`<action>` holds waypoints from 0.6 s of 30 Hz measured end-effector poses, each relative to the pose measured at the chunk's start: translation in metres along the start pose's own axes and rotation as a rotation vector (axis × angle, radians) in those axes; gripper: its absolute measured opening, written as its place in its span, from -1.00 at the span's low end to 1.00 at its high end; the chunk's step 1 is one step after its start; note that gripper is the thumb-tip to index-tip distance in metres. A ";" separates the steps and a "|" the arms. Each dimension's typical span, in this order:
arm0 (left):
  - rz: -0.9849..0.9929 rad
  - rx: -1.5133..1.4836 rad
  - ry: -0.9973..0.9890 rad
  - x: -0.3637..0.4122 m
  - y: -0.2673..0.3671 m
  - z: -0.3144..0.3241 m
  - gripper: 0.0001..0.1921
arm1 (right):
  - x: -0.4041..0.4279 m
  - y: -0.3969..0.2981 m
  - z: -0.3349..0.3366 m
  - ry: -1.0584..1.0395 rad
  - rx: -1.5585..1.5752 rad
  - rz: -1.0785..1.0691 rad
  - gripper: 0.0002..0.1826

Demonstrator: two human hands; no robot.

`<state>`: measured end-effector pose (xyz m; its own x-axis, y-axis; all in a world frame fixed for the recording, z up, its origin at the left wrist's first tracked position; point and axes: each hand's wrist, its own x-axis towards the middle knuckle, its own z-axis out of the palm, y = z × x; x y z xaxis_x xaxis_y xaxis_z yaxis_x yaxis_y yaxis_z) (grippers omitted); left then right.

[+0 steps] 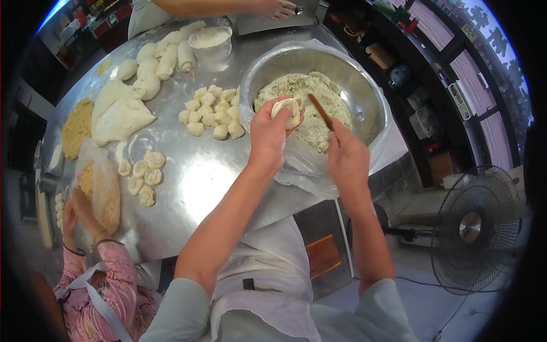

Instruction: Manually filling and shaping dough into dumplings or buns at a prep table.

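Cupped in my left hand (270, 132) is a flattened piece of dough (287, 110), held over the near left side of a large metal bowl (372, 96). My right hand (350, 160) grips a brown wooden stick (320, 110), perhaps a spatula, whose tip reaches over the pale green, shredded-looking filling (295, 83) in the bowl. Clear plastic sheeting (305, 173) wraps the bowl's outside. Left of the bowl, small cut dough pieces (208, 111) lie grouped on the metal table. Several shaped, pinched dough rounds (146, 196) sit farther left.
A large dough mass (117, 113), dough rolls (167, 62) and a white tub (211, 40) occupy the metal table (171, 231). A co-worker's hands (79, 207) are near bagged yellowish dough (112, 201) at left. Another person's arm (222, 7) crosses the far side. A standing fan (470, 226) is at right.
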<state>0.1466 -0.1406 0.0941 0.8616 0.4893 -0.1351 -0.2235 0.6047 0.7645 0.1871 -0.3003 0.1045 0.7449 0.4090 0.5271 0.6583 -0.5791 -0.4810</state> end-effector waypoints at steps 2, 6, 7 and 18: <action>0.022 -0.013 -0.023 -0.003 -0.001 0.001 -0.59 | 0.013 0.012 -0.008 -0.151 -0.096 0.111 -0.75; -0.027 -0.198 -0.103 0.004 0.004 -0.007 -0.63 | 0.015 0.009 -0.016 -0.125 -0.067 0.154 -0.81; -0.062 -0.282 -0.115 0.006 0.003 -0.010 -0.65 | 0.015 0.014 -0.014 -0.132 -0.069 0.155 -0.81; -0.122 -0.368 -0.136 0.008 0.004 -0.022 -0.69 | 0.012 0.013 -0.006 -0.294 0.418 0.327 -0.71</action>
<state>0.1424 -0.1208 0.0817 0.9387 0.3274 -0.1076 -0.2426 0.8496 0.4683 0.2042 -0.3075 0.1085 0.8752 0.4691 0.1183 0.3327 -0.4062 -0.8511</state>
